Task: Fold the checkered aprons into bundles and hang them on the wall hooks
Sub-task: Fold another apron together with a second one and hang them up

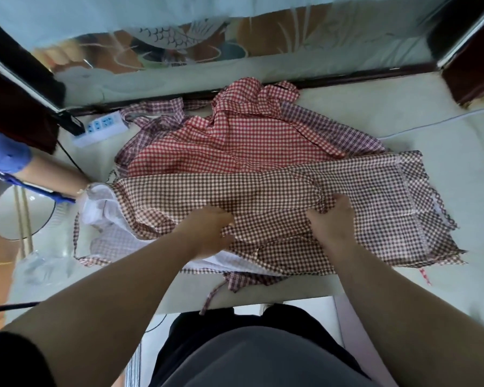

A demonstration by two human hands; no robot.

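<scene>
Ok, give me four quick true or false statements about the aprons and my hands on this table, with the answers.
1. Both the left hand and the right hand grip the brown checkered apron. True.
2. The red checkered apron lies nearer the person than the brown one. False: it lies behind it, toward the wall.
3. A white power strip lies at the back left of the table. True.
4. The brown checkered apron is folded into a tight bundle. False: it lies spread across the table.

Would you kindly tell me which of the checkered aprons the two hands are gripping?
The brown-checked apron, on top and nearest the person; the red-checked apron and purple-checked apron lie behind it, not held.
</scene>
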